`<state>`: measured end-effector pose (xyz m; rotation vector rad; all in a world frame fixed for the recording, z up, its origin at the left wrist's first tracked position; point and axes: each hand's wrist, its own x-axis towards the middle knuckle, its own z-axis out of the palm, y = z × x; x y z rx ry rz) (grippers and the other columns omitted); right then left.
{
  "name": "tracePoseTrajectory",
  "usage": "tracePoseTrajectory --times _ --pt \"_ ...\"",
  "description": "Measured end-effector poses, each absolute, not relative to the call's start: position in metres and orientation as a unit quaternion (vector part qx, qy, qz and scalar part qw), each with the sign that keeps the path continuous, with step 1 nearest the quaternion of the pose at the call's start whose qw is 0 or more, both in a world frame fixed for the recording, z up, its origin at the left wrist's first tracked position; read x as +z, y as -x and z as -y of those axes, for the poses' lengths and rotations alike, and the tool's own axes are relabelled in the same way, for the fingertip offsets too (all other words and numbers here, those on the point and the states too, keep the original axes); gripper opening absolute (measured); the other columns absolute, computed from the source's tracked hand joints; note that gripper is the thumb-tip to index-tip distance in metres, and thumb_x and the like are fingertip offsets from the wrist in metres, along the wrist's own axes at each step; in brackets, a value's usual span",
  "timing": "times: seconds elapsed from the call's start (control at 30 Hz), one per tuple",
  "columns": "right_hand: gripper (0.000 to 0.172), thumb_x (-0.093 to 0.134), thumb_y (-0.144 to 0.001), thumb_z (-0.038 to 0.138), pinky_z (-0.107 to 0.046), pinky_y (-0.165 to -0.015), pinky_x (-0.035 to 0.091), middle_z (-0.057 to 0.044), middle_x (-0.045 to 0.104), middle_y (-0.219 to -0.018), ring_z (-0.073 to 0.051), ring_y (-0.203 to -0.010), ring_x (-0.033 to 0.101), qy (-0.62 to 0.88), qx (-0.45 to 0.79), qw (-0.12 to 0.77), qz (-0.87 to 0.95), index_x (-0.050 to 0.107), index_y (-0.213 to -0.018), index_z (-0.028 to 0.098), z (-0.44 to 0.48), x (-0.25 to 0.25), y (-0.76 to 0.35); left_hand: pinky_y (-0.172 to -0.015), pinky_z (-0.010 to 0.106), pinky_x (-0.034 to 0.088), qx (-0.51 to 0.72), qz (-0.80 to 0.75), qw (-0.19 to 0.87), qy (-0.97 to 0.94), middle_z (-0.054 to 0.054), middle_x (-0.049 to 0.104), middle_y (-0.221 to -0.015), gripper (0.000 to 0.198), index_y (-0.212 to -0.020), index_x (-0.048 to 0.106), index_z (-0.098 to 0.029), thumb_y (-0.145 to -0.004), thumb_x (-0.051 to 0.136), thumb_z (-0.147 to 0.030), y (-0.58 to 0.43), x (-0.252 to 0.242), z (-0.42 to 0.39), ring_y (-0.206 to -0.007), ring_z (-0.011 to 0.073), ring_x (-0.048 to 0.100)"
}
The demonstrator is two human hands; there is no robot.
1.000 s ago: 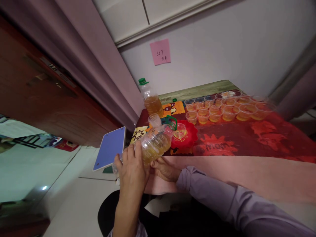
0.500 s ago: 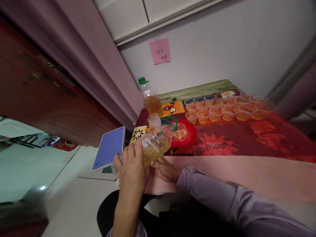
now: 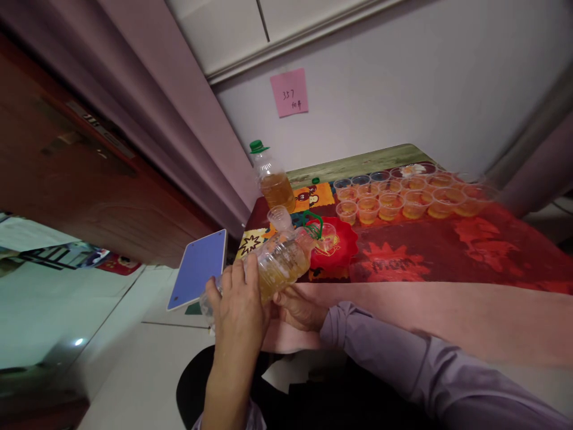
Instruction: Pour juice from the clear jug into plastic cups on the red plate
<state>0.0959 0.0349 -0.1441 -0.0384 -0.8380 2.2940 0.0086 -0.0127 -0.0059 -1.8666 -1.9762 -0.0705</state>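
Observation:
A clear plastic jug (image 3: 280,263) of yellow oil with a green handle is tipped on its side, its mouth over a small clear cup (image 3: 327,235) on the red cloth. My left hand (image 3: 237,307) is wrapped over the jug's base end. My right hand (image 3: 299,308) cups the jug from below, purple sleeve behind it. Another small empty cup (image 3: 280,217) stands just behind the jug.
A second oil bottle (image 3: 273,181) with a green cap stands at the table's far left corner. Several small cups (image 3: 403,200) of yellow liquid sit in rows at the back. A blue tablet (image 3: 198,276) leans off the table's left edge. A pink note (image 3: 289,92) hangs on the wall.
The jug and both hands have barely moved; the view has shifted slightly.

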Motion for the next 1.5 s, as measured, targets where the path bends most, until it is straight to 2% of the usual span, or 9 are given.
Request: tracePoseTrajectory --times 0.2,0.6,0.8,1.17,1.5 --pt "0.073 0.091 -0.081 0.069 -0.049 -0.112 0.056 -0.008 0.073 -0.142 -0.027 -0.128 0.071 0.024 0.883 0.344 0.319 0.064 -0.136 0.029 -0.035 -0.144 -0.096 -0.120 0.068 0.038 -0.034 0.712 0.213 0.669 0.023 0.067 -0.146 0.073 -0.157 0.050 -0.016 -0.087 0.065 -0.025 -0.008 -0.007 0.012 -0.130 0.0419 0.061" --pt "0.073 0.089 -0.085 0.067 -0.047 -0.111 0.056 -0.009 0.069 -0.147 -0.025 -0.127 0.070 0.000 0.881 0.349 0.319 0.062 -0.141 0.029 -0.036 -0.147 -0.093 -0.123 0.065 0.037 0.001 0.723 0.194 0.663 0.024 0.066 -0.149 0.071 -0.160 0.049 -0.012 -0.091 0.063 -0.023 -0.013 0.002 0.012 -0.134 0.0400 0.060" --pt "0.072 0.089 -0.083 0.069 -0.047 -0.110 0.056 -0.009 0.071 -0.141 -0.027 -0.127 0.069 0.015 0.881 0.346 0.323 0.062 -0.136 0.028 -0.036 -0.145 -0.095 -0.123 0.066 0.038 -0.002 0.712 0.190 0.675 0.024 0.064 -0.151 0.074 -0.162 0.047 -0.014 -0.091 0.065 -0.027 -0.006 -0.001 0.012 -0.135 0.0402 0.060" --pt "0.071 0.091 -0.080 0.071 -0.042 -0.103 0.057 -0.006 0.074 -0.132 -0.023 -0.115 0.072 0.014 0.881 0.348 0.321 0.066 -0.132 0.029 -0.037 -0.144 -0.095 -0.120 0.068 0.041 0.009 0.709 0.220 0.670 0.027 0.066 -0.146 0.069 -0.158 0.051 -0.007 -0.092 0.065 -0.023 -0.018 0.006 0.012 -0.132 0.0421 0.062" --pt "0.070 0.090 -0.080 0.073 -0.040 -0.100 0.059 -0.006 0.075 -0.134 -0.024 -0.118 0.072 0.014 0.879 0.351 0.322 0.068 -0.132 0.031 -0.037 -0.140 -0.097 -0.121 0.067 0.040 0.008 0.711 0.214 0.669 0.025 0.067 -0.146 0.068 -0.158 0.051 -0.010 -0.091 0.064 -0.021 -0.020 0.009 0.011 -0.132 0.0409 0.063"
